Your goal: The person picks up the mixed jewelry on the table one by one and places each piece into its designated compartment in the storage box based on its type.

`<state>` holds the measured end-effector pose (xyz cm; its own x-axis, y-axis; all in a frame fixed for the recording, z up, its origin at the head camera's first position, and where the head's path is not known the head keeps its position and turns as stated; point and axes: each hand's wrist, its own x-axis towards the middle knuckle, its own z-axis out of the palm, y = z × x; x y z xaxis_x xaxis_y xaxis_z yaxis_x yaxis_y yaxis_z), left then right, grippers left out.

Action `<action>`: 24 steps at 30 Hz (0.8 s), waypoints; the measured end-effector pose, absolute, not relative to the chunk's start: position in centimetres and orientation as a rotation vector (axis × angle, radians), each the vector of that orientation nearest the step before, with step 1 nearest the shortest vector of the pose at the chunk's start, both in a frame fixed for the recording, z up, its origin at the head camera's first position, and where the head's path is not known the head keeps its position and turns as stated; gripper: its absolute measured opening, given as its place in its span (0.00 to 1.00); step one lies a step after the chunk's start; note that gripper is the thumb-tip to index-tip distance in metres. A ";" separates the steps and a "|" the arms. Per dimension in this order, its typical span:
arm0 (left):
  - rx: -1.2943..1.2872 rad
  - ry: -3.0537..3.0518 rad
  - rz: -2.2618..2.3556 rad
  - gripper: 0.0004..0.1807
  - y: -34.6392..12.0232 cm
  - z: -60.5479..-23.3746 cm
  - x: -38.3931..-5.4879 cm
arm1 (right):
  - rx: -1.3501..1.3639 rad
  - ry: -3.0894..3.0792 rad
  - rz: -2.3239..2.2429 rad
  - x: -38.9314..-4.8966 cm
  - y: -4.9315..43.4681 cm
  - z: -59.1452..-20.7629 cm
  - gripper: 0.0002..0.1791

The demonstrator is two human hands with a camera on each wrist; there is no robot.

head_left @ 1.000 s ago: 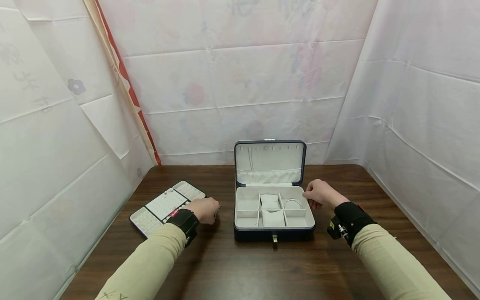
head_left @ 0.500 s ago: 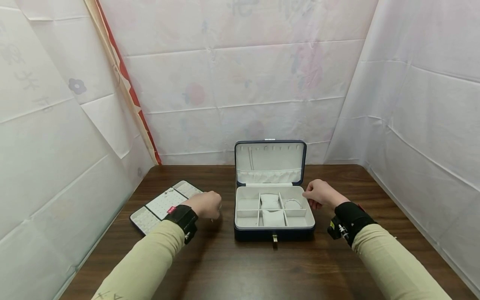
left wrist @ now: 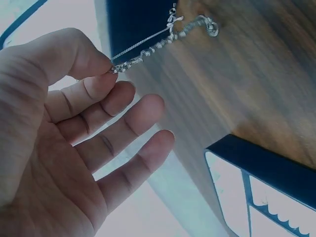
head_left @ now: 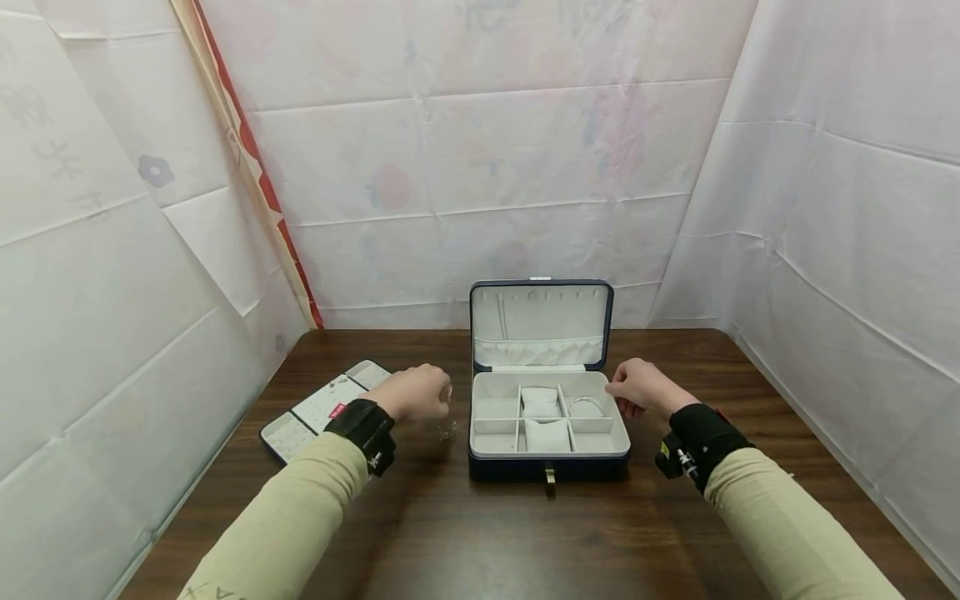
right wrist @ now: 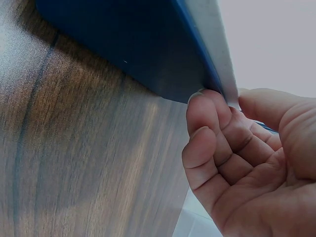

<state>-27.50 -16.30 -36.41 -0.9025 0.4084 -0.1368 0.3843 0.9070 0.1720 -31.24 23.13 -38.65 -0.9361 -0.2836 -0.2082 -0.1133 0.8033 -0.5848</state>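
My left hand [head_left: 414,392] is raised over the table between the tray and the box. Thumb and index finger pinch one end of a silver chain bracelet [left wrist: 158,45], while the other fingers are spread. The bracelet dangles below the hand, partly doubled on itself. A dark blue jewelry box [head_left: 510,471] stands with its lid up, showing white compartments. My right hand [head_left: 643,386] grips the box's right side wall, thumb inside the rim and curled fingers outside, as the right wrist view shows. Inside lie a silver bangle [head_left: 585,398] at the back right and two white cushions [head_left: 540,402] in the middle.
Left of the box lies a flat white jewelry tray [head_left: 292,437] with small pieces on it, partly covered by my left arm. A thin necklace [head_left: 501,317] hangs inside the lid. White cloth walls [head_left: 450,167] enclose the brown wooden table [head_left: 480,533].
My left hand has risen away from the tray and slightly to the right, and the bracelet now hangs visibly below it. The right hand and the box have stayed in place.
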 end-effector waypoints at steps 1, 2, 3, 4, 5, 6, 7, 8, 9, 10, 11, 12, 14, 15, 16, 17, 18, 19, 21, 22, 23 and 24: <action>0.612 2.901 0.221 0.06 -16.2 -36.2 -27.6 | -0.301 2.707 -0.850 -31.2 23.1 -38.6 0.11; 0.618 2.899 0.232 0.06 -16.2 -36.1 -27.6 | -0.301 2.709 -0.847 -31.2 23.1 -38.7 0.11; 0.626 2.899 0.245 0.06 -16.1 -35.9 -27.7 | -0.304 2.711 -0.844 -31.2 23.1 -38.6 0.11; 0.629 2.899 0.255 0.06 -16.1 -35.8 -27.7 | -0.304 2.713 -0.843 -31.2 23.1 -38.7 0.11; 0.634 2.900 0.271 0.06 -16.0 -35.6 -27.7 | -0.298 2.714 -0.843 -31.2 23.1 -38.7 0.11; 0.636 2.900 0.290 0.06 -16.0 -35.5 -27.7 | -0.286 2.715 -0.844 -31.2 23.1 -38.6 0.11; 0.641 2.900 0.310 0.06 -15.9 -35.3 -27.7 | -0.292 2.717 -0.844 -31.2 23.1 -38.6 0.11; 0.644 2.902 0.328 0.06 -15.9 -35.2 -27.7 | -0.290 2.716 -0.846 -31.2 23.0 -38.6 0.11; 0.642 2.906 0.344 0.06 -15.8 -35.0 -27.7 | -0.293 2.716 -0.848 -31.1 23.0 -38.6 0.11; 0.640 2.906 0.364 0.06 -15.8 -34.9 -27.7 | -0.291 2.717 -0.850 -31.1 23.0 -38.6 0.11; 0.639 2.905 0.385 0.06 -15.7 -34.7 -27.7 | -0.292 2.717 -0.852 -31.1 22.9 -38.6 0.11; 0.641 2.902 0.407 0.07 -15.6 -34.6 -27.7 | -0.288 2.718 -0.854 -31.1 22.9 -38.6 0.11; 0.652 2.897 0.446 0.07 -15.5 -34.4 -27.7 | -0.284 2.721 -0.852 -31.1 22.9 -38.6 0.10; 0.661 2.894 0.463 0.07 -15.4 -34.3 -27.7 | -0.288 2.723 -0.847 -31.1 22.9 -38.6 0.11; 0.675 2.891 0.482 0.07 -15.3 -34.2 -27.7 | -0.286 2.726 -0.844 -31.1 22.9 -38.7 0.11; 0.693 2.891 0.496 0.07 -15.3 -34.1 -27.7 | -0.287 2.729 -0.838 -31.1 22.9 -38.7 0.11; 0.709 2.889 0.509 0.07 -15.2 -34.0 -27.7 | -0.289 2.732 -0.832 -31.1 22.9 -38.7 0.11; 0.727 2.890 0.518 0.07 -15.1 -33.9 -27.8 | -0.294 2.735 -0.824 -31.2 22.9 -38.7 0.11; 0.757 2.896 0.536 0.07 -15.0 -33.7 -27.8 | -0.292 2.736 -0.812 -31.2 22.9 -38.7 0.11; 0.772 2.901 0.543 0.06 -14.9 -33.6 -27.7 | -0.291 2.739 -0.807 -31.3 22.9 -38.7 0.11; 0.784 2.904 0.551 0.06 -14.9 -33.5 -27.7 | -0.300 2.740 -0.801 -31.3 22.9 -38.7 0.11; 0.790 2.906 0.560 0.06 -14.8 -33.4 -27.7 | -0.296 2.741 -0.797 -31.3 22.9 -38.7 0.11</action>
